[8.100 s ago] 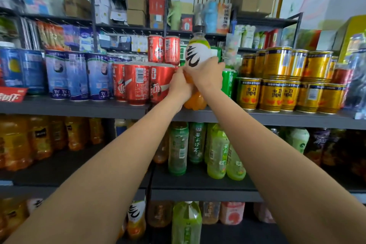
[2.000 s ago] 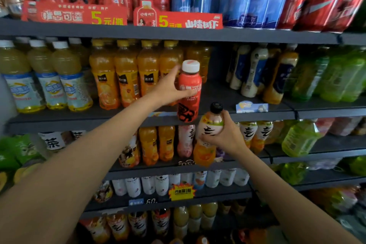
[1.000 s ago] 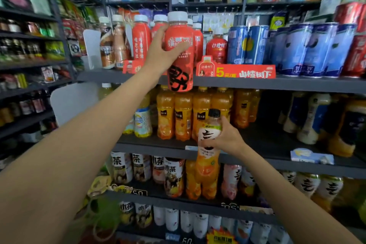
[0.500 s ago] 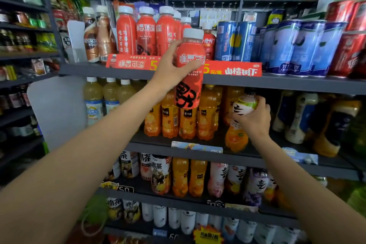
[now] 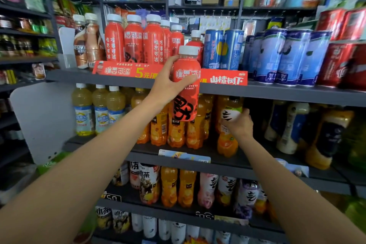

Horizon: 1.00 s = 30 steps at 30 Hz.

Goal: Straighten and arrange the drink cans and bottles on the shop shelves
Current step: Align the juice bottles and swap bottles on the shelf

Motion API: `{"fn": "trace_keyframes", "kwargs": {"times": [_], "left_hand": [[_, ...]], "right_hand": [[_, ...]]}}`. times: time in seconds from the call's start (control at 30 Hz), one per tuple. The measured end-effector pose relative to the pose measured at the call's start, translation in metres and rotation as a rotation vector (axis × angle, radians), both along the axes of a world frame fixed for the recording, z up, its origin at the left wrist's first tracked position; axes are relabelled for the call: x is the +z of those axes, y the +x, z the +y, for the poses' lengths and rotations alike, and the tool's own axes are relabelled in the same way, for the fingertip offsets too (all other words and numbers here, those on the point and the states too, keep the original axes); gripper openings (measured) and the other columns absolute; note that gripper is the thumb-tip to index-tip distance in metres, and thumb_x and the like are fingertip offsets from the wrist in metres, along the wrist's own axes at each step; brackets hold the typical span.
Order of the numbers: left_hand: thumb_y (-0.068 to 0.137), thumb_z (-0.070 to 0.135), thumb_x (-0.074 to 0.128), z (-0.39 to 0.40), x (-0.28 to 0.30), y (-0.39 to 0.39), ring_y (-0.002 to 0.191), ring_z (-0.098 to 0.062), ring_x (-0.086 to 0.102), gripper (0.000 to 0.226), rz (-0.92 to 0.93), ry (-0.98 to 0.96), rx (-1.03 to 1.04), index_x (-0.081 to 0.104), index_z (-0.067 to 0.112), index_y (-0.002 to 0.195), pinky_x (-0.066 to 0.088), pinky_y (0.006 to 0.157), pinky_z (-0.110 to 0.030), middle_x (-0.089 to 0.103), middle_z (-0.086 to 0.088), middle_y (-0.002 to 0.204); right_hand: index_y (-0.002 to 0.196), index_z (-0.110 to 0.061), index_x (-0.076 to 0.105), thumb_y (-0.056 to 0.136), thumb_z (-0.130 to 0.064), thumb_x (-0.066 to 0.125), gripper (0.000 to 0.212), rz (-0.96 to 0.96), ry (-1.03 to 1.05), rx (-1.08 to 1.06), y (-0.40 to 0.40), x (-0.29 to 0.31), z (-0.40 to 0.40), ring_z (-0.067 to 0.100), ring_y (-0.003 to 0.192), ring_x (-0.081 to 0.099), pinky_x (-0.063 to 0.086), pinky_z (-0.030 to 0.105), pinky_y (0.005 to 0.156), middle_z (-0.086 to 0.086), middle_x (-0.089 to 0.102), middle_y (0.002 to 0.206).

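Observation:
My left hand (image 5: 170,85) grips a red bottle with a white cap (image 5: 186,89), held upright in the air in front of the upper shelf's edge (image 5: 277,92). Behind it on that shelf stands a row of matching red bottles (image 5: 134,39). My right hand (image 5: 240,123) grips an orange-juice bottle with a white label and black cap (image 5: 227,138), which stands at the right end of the row of orange bottles (image 5: 174,132) on the shelf below.
Blue cans (image 5: 223,49), pale blue cans (image 5: 287,57) and red cans (image 5: 344,61) fill the upper shelf to the right. Yellow tea bottles (image 5: 99,109) stand at the left, white-and-blue bottles (image 5: 291,125) at the right. Lower shelves hold more bottles (image 5: 178,188).
My right hand has carried the orange bottle deeper into the middle shelf, beside the orange row. My left hand has brought the red bottle slightly lower and to the right.

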State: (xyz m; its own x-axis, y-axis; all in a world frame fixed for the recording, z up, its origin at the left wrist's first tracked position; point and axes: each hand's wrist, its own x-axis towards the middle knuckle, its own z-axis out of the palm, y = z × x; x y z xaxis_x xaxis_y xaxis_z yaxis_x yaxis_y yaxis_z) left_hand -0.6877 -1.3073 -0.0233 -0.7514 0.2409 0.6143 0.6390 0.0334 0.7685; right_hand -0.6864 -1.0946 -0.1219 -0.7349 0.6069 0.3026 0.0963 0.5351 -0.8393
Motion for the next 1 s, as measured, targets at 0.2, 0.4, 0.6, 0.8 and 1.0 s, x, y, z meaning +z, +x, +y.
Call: {"fn": "trace_keyframes", "kwargs": {"times": [0.2,0.4,0.6,0.8,1.0], "left_hand": [[0.083,0.021,0.066,-0.001,-0.004,0.001,0.088,0.007,0.051,0.049,0.016,-0.027,-0.072,0.038,0.028,0.123,0.046,0.064,-0.002,0.049,0.019,0.105],[0.084,0.026,0.066,-0.022,0.010,0.001,0.093,0.005,0.051,0.058,0.013,0.004,-0.124,0.036,0.026,0.133,0.048,0.066,-0.007,0.048,0.016,0.111],[0.080,0.032,0.069,-0.071,0.039,-0.019,0.114,-0.015,0.052,0.065,0.029,0.039,-0.142,0.037,0.030,0.136,0.052,0.087,-0.029,0.048,-0.001,0.130],[0.089,0.028,0.060,-0.096,0.072,-0.039,0.106,-0.011,0.057,0.053,0.049,0.085,-0.182,0.037,0.025,0.136,0.049,0.081,-0.019,0.058,-0.003,0.121],[0.096,0.014,0.045,-0.101,0.077,-0.079,0.114,-0.016,0.054,0.030,0.252,-0.298,0.212,0.056,0.014,0.124,0.041,0.091,-0.024,0.060,-0.003,0.124]], "right_hand": [[0.131,-0.001,0.033,0.081,-0.015,0.069,0.063,0.006,-0.081,-0.135,0.017,-0.015,-0.016,0.037,0.119,0.045,0.043,0.042,0.093,0.021,0.042,0.131],[0.113,-0.011,0.048,0.089,-0.010,0.055,0.025,0.737,0.156,0.097,0.054,0.043,-0.115,0.018,0.098,0.055,0.050,0.031,0.084,0.005,0.053,0.109],[0.147,-0.018,0.016,0.077,-0.018,0.074,0.091,0.465,0.263,0.536,0.035,0.114,-0.163,0.011,0.110,0.053,0.049,0.019,0.091,0.004,0.045,0.136],[0.146,-0.020,0.016,0.065,-0.014,0.082,0.104,0.596,0.242,0.382,0.008,0.150,-0.188,0.011,0.108,0.052,0.046,0.025,0.093,0.002,0.048,0.132],[0.139,-0.018,0.028,0.064,-0.009,0.082,0.093,0.552,0.184,0.302,-0.017,0.185,-0.172,0.012,0.102,0.050,0.046,0.035,0.094,-0.004,0.048,0.112]]}}
